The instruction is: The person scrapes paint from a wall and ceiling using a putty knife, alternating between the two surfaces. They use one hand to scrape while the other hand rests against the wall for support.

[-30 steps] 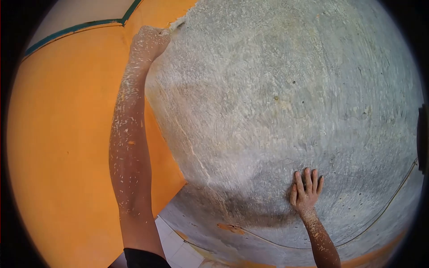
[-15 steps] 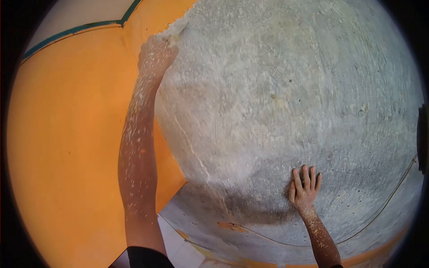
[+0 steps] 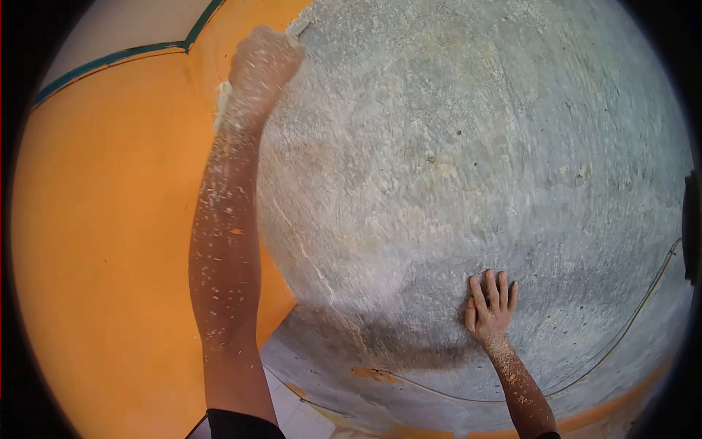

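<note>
My left hand is raised at the upper left, closed in a fist with its back toward me, against the ragged edge where orange paint meets the bare grey wall. Its fingers are hidden and slightly blurred, so what they grip cannot be made out. A pale, jagged bit of paint or plaster shows just past the knuckles, and another pale patch shows beside the wrist. Light flakes dot the whole left forearm. Lower right, my right hand lies flat on the grey wall, fingers spread, holding nothing; dust coats its wrist.
The adjoining orange wall fills the left side, with a dark green trim above. A thin cable hangs along the lower right wall. White floor tiles show at the bottom. A dark object stands at the right edge.
My left fist has shifted slightly upward along the paint edge, uncovering a pale patch by the wrist. My right hand stays flat on the wall; the view has shifted slightly.
</note>
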The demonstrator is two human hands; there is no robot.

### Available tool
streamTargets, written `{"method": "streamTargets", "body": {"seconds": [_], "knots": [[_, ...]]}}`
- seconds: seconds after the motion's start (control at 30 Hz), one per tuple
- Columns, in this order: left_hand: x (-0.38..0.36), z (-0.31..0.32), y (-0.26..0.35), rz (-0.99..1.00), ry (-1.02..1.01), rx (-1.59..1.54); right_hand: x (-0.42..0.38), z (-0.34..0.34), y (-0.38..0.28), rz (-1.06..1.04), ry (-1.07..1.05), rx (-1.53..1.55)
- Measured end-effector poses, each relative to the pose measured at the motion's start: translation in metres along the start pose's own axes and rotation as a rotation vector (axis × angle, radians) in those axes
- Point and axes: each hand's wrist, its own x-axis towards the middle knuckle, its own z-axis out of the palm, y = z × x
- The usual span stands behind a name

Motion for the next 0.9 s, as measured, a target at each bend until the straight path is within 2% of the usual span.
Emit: {"method": "streamTargets", "body": {"seconds": [0.13,0.2,0.33,0.4,0.53,0.63,0.73,0.9], "knots": [[0.005,0.002,0.014,-0.056,0.077,-0.002,0.003,-0.001,0.004,-0.004,0.009,-0.025],[0.027,0.01,-0.004,-0.037,0.042,0.051,-0.001,-0.003,0.0,-0.021,0.002,0.0],[0.019,-0.003,0.029,-0.024,0.075,0.086,0.006,-0.002,0.003,-0.012,0.015,-0.001],[0.035,-0.001,0.016,0.019,0.019,0.146,-0.001,-0.006,-0.001,-0.021,-0.018,0.012],[0.028,-0.034,0.044,0.132,-0.042,0.207,0.003,-0.003,0.003,0.012,0.001,-0.005],[0.045,-0.025,0.023,0.193,0.027,0.268,0.001,-0.004,0.001,0.001,-0.008,0.014],[0.061,-0.016,0.028,0.1,-0.104,0.329,0.002,-0.004,0.0,0.012,0.005,0.025],[0.044,-0.031,0.035,0.105,-0.115,0.234,0.001,-0.004,0.002,0.009,-0.009,0.006]]}}
